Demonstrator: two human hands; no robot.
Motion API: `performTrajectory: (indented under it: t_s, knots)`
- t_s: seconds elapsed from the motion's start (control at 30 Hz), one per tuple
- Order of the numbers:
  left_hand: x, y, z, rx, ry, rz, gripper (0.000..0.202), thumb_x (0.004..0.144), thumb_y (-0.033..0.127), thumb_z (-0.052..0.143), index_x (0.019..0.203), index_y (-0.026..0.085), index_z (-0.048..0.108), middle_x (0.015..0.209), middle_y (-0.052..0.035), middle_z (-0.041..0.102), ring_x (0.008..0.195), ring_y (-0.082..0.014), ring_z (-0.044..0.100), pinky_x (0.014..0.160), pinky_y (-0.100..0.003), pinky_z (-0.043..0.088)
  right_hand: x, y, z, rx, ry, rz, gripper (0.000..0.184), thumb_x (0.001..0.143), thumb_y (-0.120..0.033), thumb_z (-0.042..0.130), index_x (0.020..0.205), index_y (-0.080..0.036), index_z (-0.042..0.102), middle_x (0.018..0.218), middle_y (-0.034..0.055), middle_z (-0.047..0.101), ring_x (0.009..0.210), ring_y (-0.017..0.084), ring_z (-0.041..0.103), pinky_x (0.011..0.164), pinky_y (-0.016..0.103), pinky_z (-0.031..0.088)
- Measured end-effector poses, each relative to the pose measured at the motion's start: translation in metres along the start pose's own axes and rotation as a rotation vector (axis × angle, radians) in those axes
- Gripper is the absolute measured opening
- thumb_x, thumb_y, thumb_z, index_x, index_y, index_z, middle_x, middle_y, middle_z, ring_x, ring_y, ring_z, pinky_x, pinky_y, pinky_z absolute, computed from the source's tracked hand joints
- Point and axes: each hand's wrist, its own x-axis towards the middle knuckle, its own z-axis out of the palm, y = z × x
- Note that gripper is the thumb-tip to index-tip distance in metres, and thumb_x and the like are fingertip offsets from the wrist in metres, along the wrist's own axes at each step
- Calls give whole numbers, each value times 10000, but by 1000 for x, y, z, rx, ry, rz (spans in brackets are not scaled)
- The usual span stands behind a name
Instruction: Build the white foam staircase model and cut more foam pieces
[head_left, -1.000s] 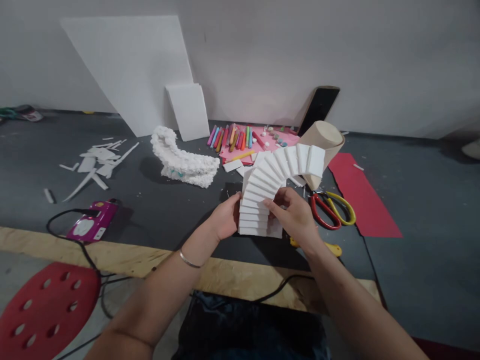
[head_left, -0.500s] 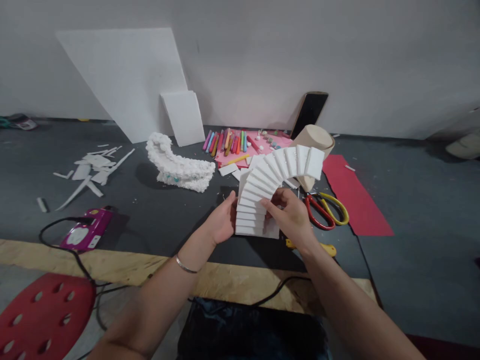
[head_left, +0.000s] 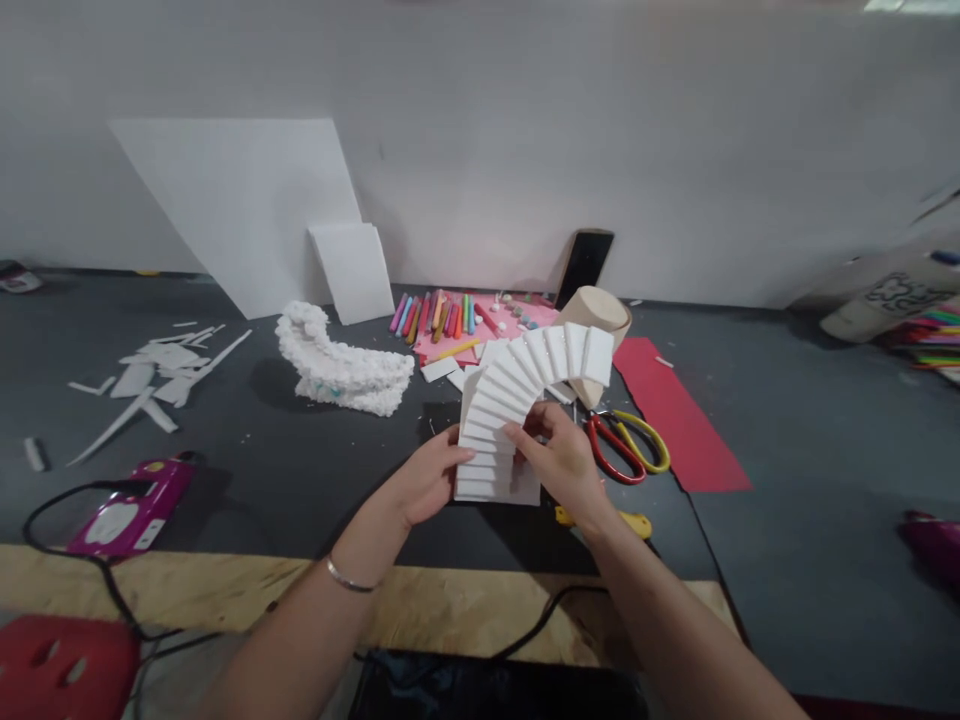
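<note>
A white foam spiral staircase model (head_left: 517, 400) stands on the dark table, its steps fanning up and to the right. My left hand (head_left: 427, 480) grips its lower left side, thumb on the front of the steps. My right hand (head_left: 559, 460) holds the right side, fingers curled round the middle steps. A bracelet sits on my left wrist.
A bumpy white foam curve (head_left: 337, 365) lies to the left. Coloured markers (head_left: 431, 315) on pink paper, a tan roll (head_left: 596, 315) and a phone (head_left: 585, 265) are behind. Red-and-yellow scissors (head_left: 626, 445), red paper (head_left: 679, 415), foam scraps (head_left: 150, 370) and a pink tool (head_left: 124, 515) with cord surround.
The view has tilted up and to the right, so everything sits lower and more to the left. Both hands keep their hold on the staircase.
</note>
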Motion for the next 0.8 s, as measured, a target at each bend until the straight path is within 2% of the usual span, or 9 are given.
performTrajectory:
  t_s: [0.13, 0.23, 0.63, 0.8]
  knots:
    - [-1, -1, -2, 91, -43, 6, 556, 582, 1, 699, 1115, 153, 647, 1086, -104, 718, 1049, -268, 642, 921, -361, 460, 1, -1, 0, 7, -1, 6, 319, 786, -496, 662, 905, -211, 583, 852, 65, 713, 771, 242, 673, 656, 338, 520]
    - [-2, 0, -2, 113, -59, 13, 580, 543, -43, 649, 1084, 166, 655, 1113, -95, 713, 1059, -267, 636, 921, -358, 461, 2, 0, 0, 24, -6, 5, 334, 790, -501, 660, 923, -204, 586, 862, 68, 714, 774, 239, 671, 665, 342, 526]
    - [-2, -1, -4, 120, -68, 26, 576, 561, -29, 656, 1100, 173, 662, 1138, -101, 705, 1088, -276, 628, 911, -348, 468, 2, 0, 0, 45, 14, -22, 338, 775, -505, 664, 930, -206, 633, 836, 66, 726, 743, 236, 673, 626, 345, 541]
    - [-3, 1, -4, 85, -84, 33, 573, 565, -22, 684, 1104, 171, 674, 1128, -110, 715, 1090, -289, 638, 936, -375, 468, 3, -4, -1, 86, -31, -26, 353, 794, -443, 664, 1052, -202, 658, 912, 68, 740, 804, 234, 689, 674, 350, 554]
